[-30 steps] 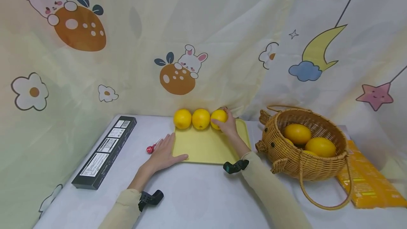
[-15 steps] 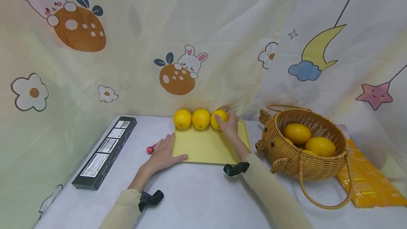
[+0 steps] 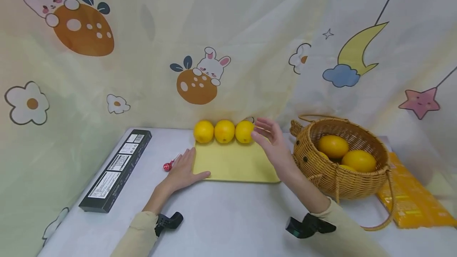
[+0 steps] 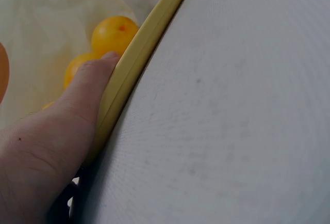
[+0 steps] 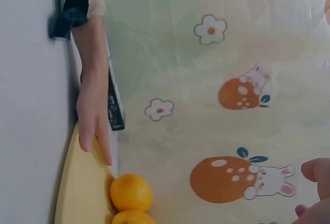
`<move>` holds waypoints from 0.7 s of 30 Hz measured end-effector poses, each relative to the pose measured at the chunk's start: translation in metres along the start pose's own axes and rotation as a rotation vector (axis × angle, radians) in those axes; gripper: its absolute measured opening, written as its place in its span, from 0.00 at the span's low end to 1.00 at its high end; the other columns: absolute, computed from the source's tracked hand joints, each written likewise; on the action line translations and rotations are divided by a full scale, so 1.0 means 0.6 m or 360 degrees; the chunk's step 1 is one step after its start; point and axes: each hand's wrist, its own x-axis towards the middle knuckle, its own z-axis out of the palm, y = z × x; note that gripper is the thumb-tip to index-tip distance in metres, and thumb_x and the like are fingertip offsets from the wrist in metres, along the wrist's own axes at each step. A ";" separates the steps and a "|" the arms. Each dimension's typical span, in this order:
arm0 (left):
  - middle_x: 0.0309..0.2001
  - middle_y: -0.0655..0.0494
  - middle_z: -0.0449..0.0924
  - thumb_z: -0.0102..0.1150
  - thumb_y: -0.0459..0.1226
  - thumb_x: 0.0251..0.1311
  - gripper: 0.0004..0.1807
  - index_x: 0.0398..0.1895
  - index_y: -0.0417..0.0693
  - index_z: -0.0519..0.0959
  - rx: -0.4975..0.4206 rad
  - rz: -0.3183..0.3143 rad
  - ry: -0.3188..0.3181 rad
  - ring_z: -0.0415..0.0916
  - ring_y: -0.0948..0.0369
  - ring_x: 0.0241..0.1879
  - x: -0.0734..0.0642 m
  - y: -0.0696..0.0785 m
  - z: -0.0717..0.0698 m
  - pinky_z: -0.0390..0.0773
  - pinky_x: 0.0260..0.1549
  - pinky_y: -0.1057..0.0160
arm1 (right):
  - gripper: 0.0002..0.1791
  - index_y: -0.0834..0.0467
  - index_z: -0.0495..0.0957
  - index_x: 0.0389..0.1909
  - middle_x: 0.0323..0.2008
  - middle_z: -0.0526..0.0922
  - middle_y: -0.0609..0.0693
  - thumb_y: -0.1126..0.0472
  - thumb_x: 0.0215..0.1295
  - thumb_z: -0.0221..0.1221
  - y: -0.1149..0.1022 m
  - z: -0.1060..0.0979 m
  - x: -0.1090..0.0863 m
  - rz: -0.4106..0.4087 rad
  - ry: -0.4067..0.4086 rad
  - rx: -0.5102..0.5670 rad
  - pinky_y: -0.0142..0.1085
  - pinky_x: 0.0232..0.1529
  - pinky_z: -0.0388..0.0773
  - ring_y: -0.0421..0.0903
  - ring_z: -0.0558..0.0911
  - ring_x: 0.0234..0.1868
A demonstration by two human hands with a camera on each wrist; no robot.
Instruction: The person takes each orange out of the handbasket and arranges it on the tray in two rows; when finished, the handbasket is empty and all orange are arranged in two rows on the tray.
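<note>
Three round yellow-orange fruits, which look like oranges, stand in a row along the back of a flat yellow tray (image 3: 233, 165): a left orange (image 3: 204, 131), a middle orange (image 3: 224, 131) and a right orange (image 3: 244, 131). My left hand (image 3: 183, 171) rests at the tray's front left corner, fingers straight and thumb lying on its front edge; the left wrist view shows the thumb (image 4: 90, 82) along the rim. My right hand (image 3: 274, 148) is raised over the tray's right side, fingers spread and holding nothing, beside the right orange.
A wicker pig basket (image 3: 351, 183) holding several more fruits stands at the right, its handle drooping forward. Behind it lies an orange packet (image 3: 414, 197). On the left are a long black box (image 3: 116, 169) and a red lollipop (image 3: 167, 166). A printed curtain (image 3: 150, 70) hangs behind the table.
My right hand has let go of the right orange and moved right and toward me, its fingers spreading. The right orange stays in the row. My left hand has kept its place.
</note>
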 end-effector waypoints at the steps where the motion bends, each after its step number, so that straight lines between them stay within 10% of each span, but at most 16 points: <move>1: 0.78 0.43 0.43 0.54 0.72 0.49 0.65 0.77 0.40 0.42 -0.0001 -0.0001 -0.0005 0.41 0.47 0.78 -0.001 0.000 0.000 0.40 0.76 0.43 | 0.28 0.53 0.61 0.67 0.65 0.67 0.48 0.55 0.70 0.57 -0.003 -0.011 -0.011 -0.0006 0.0003 -0.0014 0.37 0.68 0.68 0.46 0.69 0.67; 6: 0.78 0.43 0.43 0.54 0.72 0.49 0.65 0.77 0.40 0.42 -0.0007 -0.0004 -0.0018 0.41 0.46 0.78 -0.003 0.000 0.004 0.40 0.76 0.43 | 0.25 0.57 0.63 0.65 0.60 0.71 0.43 0.56 0.71 0.55 -0.004 -0.074 -0.056 -0.0053 0.0052 -0.0082 0.20 0.57 0.74 0.38 0.73 0.61; 21: 0.78 0.43 0.42 0.53 0.73 0.48 0.65 0.77 0.39 0.42 -0.0008 -0.0003 -0.0041 0.40 0.46 0.78 -0.004 0.002 0.006 0.39 0.76 0.43 | 0.18 0.59 0.71 0.57 0.50 0.77 0.38 0.52 0.74 0.50 -0.001 -0.203 -0.088 -0.0025 0.0141 -0.0240 0.21 0.47 0.79 0.31 0.81 0.47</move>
